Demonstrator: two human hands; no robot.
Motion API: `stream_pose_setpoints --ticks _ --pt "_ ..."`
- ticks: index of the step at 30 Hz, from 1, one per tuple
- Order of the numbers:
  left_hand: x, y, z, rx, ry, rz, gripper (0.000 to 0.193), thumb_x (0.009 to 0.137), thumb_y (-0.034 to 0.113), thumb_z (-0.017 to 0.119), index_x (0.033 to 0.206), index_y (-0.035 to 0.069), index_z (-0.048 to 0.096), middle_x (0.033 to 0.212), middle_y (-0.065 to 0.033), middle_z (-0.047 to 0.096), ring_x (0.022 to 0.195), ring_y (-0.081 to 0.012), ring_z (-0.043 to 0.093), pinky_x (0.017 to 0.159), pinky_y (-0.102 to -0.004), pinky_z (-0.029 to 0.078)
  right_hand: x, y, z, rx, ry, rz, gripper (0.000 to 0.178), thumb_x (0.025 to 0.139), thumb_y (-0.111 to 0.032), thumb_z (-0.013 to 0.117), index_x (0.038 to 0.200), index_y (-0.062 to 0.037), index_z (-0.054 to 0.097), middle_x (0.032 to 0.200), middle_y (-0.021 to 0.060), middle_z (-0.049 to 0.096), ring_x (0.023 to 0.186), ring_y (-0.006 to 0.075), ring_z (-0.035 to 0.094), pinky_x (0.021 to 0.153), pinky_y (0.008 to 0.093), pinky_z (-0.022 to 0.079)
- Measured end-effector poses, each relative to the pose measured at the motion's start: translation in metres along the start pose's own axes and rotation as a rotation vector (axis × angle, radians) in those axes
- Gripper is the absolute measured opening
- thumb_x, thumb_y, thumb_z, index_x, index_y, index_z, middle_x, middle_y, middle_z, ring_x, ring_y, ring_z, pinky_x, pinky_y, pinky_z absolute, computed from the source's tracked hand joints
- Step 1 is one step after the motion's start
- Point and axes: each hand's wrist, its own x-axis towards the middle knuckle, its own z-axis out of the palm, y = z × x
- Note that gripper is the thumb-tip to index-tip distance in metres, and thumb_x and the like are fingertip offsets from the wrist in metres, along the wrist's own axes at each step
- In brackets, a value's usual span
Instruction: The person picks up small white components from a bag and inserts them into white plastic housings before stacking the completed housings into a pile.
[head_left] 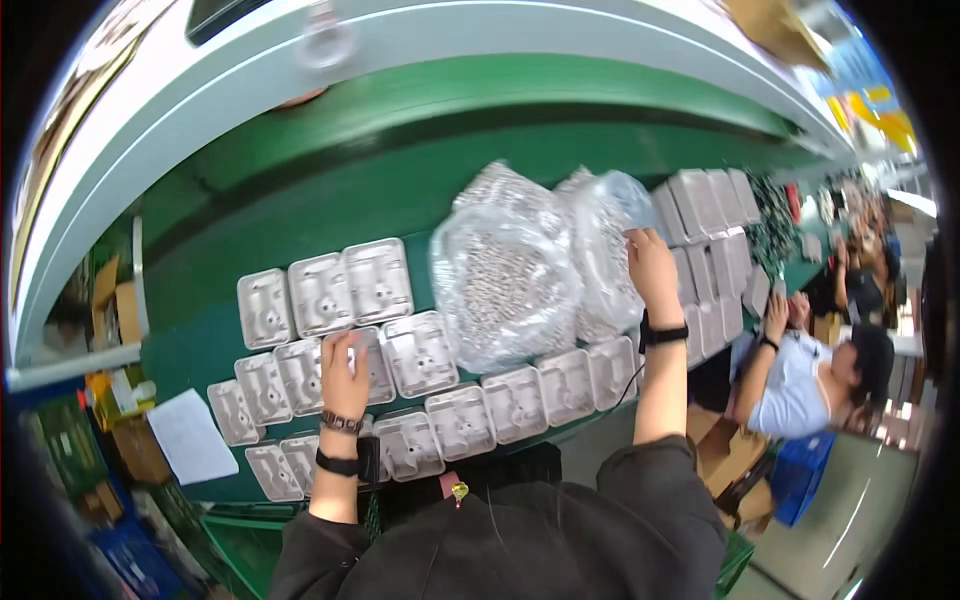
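Rows of light grey metal housings (pixel 420 352), shaped like shallow trays with moulded insides, lie open side up on the green bench. My left hand (pixel 345 385) is over one of them (pixel 372 362) in the middle row, its fingers bent and drawn together. Whatever is between those fingertips is too small to make out. At the right, my right hand (pixel 652 272) hangs over a clear plastic bag (pixel 603 262) of small grey parts, fingers bent but apart, nothing visible in them. Beside that bag, a larger open bag (pixel 500 285) holds many similar small pieces.
Stacked grey housings (pixel 700 205) stand right of the bags, with a pile of dark parts (pixel 770 225) beyond. A white sheet (pixel 192 437) lies at the bench's left end. A shelf edge (pixel 450 25) crosses the far side. Another person (pixel 800 385) works at the right.
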Motion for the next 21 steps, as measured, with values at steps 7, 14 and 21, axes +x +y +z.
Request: stream_pose_setpoints --ticks 7,14,21 --pt "-0.059 0.045 0.013 -0.071 -0.141 0.018 0.014 0.081 0.008 0.052 0.094 0.005 0.055 0.102 -0.01 0.049 0.088 -0.0225 0.052 0.066 -0.0268 0.045 -0.039 0.091 0.091 0.286 -0.035 0.038 0.015 0.071 -0.007 0.058 0.086 -0.0069 0.06 0.085 0.0112 0.056 0.082 0.0313 0.055 0.071 0.0384 0.044" --pt "-0.061 0.104 0.025 -0.144 -0.199 0.093 0.011 0.081 0.007 0.052 0.091 0.004 0.056 0.097 -0.0096 0.051 0.083 -0.0223 0.054 0.063 -0.0261 0.045 -0.035 0.092 0.095 0.339 -0.105 0.084 0.014 0.069 -0.007 0.06 0.083 -0.0059 0.062 0.087 0.0119 0.058 0.081 0.0304 0.056 0.07 0.037 0.044" --pt "-0.062 0.119 0.025 -0.094 -0.312 0.079 0.01 0.08 0.008 0.051 0.088 0.005 0.056 0.083 -0.0101 0.055 0.073 -0.0255 0.056 0.061 -0.0301 0.045 -0.035 0.104 0.105 0.6 0.039 0.291 0.011 0.074 -0.007 0.058 0.083 -0.0027 0.062 0.072 0.0111 0.061 0.065 0.0206 0.059 0.061 0.0312 0.046"
